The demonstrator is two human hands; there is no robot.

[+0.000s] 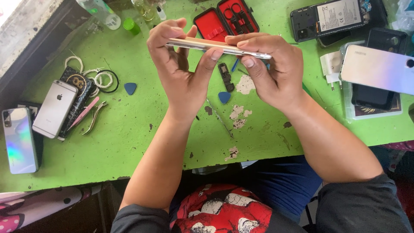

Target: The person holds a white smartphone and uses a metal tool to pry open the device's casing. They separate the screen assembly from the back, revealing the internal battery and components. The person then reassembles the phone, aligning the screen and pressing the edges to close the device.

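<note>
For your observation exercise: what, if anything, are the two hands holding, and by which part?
Both hold a slim gold phone edge-on above the green table: the left hand grips its left end, the right hand its right end, fingers on the edges.

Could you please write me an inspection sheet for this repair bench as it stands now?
Surface: green painted wooden table, paint chipped in patches.
Job's things: slim gold phone, held edge-on above the table.
Clutter: two blue triangular picks; pink tweezers; open red-lined tool case; silver phone face down; iridescent phone; opened phone with battery showing.
Hands: left hand and right hand both grip the phone, fingers curled over its edge.
Cables: white coiled cord, far left.
Surroundings: small clear bottles at the back edge.
</note>
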